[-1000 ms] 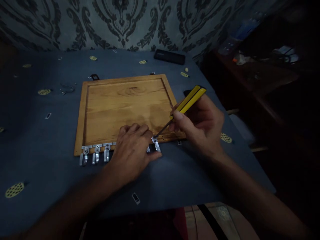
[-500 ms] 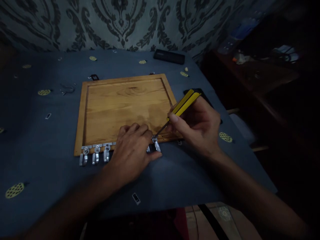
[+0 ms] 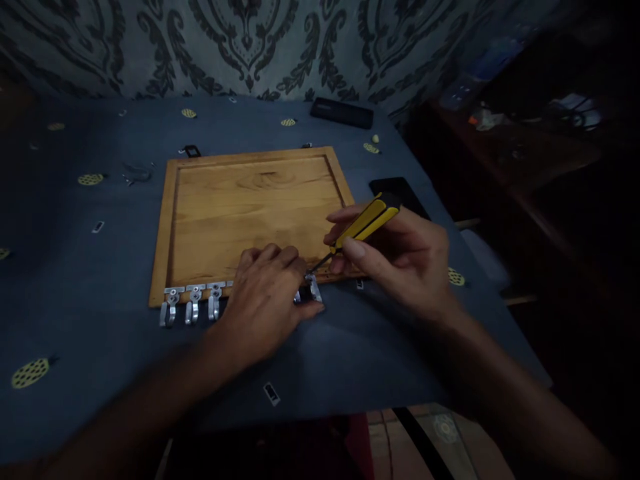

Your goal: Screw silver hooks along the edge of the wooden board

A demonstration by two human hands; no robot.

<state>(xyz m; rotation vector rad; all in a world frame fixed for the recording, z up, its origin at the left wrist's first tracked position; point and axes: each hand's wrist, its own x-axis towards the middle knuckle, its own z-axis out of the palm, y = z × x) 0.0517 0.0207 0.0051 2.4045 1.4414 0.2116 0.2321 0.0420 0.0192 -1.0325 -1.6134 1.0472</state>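
A square wooden board [image 3: 250, 207] lies flat on a blue cloth. Several silver metal hooks [image 3: 193, 305] line its near edge. My left hand [image 3: 267, 300] lies over the middle hooks, fingers curled down and pressing on a hook strip at the board's edge. My right hand [image 3: 400, 257] grips a yellow and black screwdriver [image 3: 363, 223], held at a low slant. Its tip meets the rightmost hook [image 3: 313, 288] next to my left fingertips.
A black phone [image 3: 399, 190] lies just behind my right hand. Another dark flat object [image 3: 341, 112] rests near the patterned wall. Small metal bits [image 3: 135, 173] and a tag [image 3: 271, 393] dot the cloth. A dark shelf with clutter [image 3: 505, 133] stands to the right.
The screwdriver handle has tipped lower and my right hand has turned around it. My left hand has stayed on the hooks.
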